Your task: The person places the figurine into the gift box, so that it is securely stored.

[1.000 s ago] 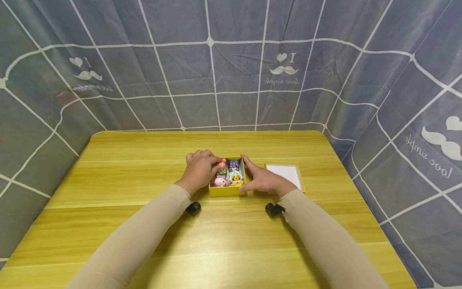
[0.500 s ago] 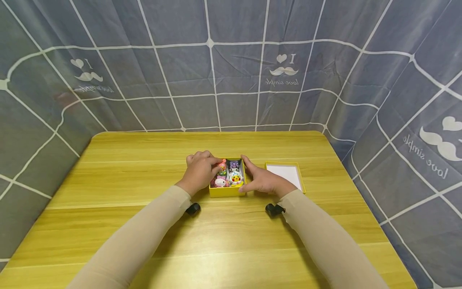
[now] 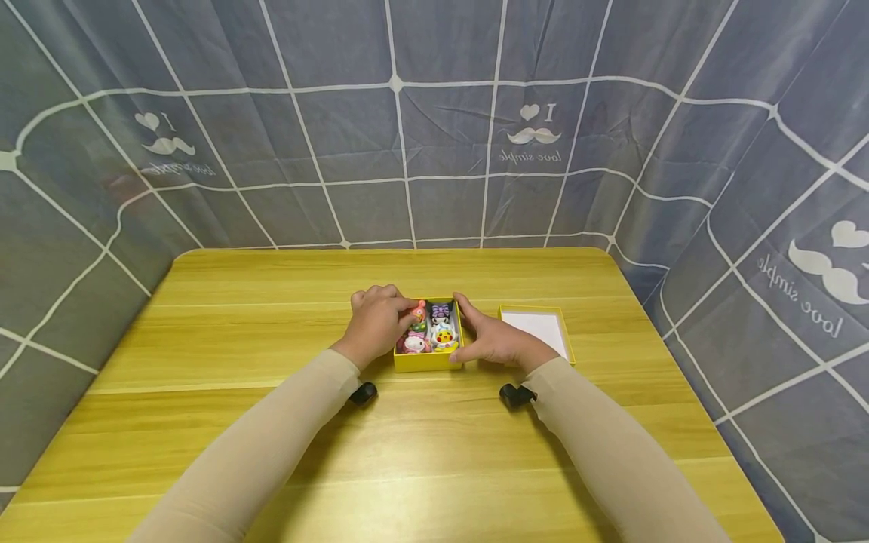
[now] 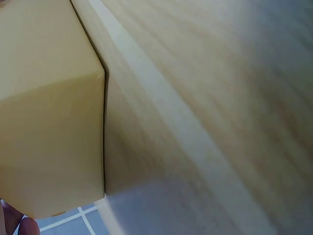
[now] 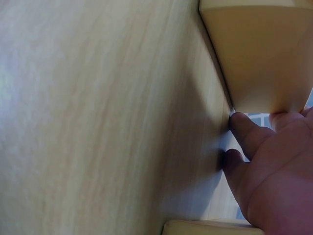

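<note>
A yellow box [image 3: 426, 363] sits near the middle of the table, its top uncovered, with toy figurines inside. At its far left corner my left hand [image 3: 376, 317] pinches a pink and green figurine [image 3: 419, 312], partly hidden by the thumb and fingers. Beside that stands a dark figurine with a purple bow [image 3: 440, 313]. Nearer are a pink-hooded figurine with a white face [image 3: 415, 344] and a yellow, red-cheeked figurine in a white hat [image 3: 444, 335]. My right hand [image 3: 494, 338] holds the box's right side, thumb at the near corner, fingers at the far one.
The box's shallow yellow lid [image 3: 539, 326], white inside, lies on the wooden table [image 3: 434, 460] just right of the right hand. A grey curtain with white lines [image 3: 441, 151] hangs behind the table and along both sides.
</note>
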Demonstrator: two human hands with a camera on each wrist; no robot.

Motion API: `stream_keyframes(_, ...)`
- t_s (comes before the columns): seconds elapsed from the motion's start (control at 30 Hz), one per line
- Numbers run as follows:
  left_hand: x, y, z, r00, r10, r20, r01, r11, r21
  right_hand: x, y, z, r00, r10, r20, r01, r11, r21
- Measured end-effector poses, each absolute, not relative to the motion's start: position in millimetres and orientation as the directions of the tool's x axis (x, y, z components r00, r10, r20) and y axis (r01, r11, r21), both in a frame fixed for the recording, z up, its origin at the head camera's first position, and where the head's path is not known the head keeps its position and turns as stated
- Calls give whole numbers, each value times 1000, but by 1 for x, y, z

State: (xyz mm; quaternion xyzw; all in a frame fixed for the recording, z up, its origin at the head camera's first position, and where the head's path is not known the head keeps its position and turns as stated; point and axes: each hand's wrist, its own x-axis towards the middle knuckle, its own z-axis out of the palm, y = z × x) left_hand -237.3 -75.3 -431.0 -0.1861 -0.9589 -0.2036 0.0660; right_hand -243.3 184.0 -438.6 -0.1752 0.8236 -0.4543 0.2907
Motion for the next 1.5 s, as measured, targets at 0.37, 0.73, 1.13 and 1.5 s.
stream_keyframes(0.37, -239, -79, -427, -907, 377, 190, 419, 854, 307, -241, 182, -436, -772, -551, -317, -22, 521, -853)
stream_keyframes(0.73, -238, -82, -421, -910, 392, 137, 415, 845, 338, -238, 180, -435, -783, -534, -320, -26, 542, -840)
stream_keyframes(1.13, -236, -85, -421, -906, 402, 131, 422, 840, 341, -237, 177, -430, -795, -516, -319, -82, 613, -786)
stream_keyframes(1.5, -235, -89, -422, -909, 399, 118, 413, 834, 365, -237, 177, -431, -793, -519, -319, -105, 632, -767)
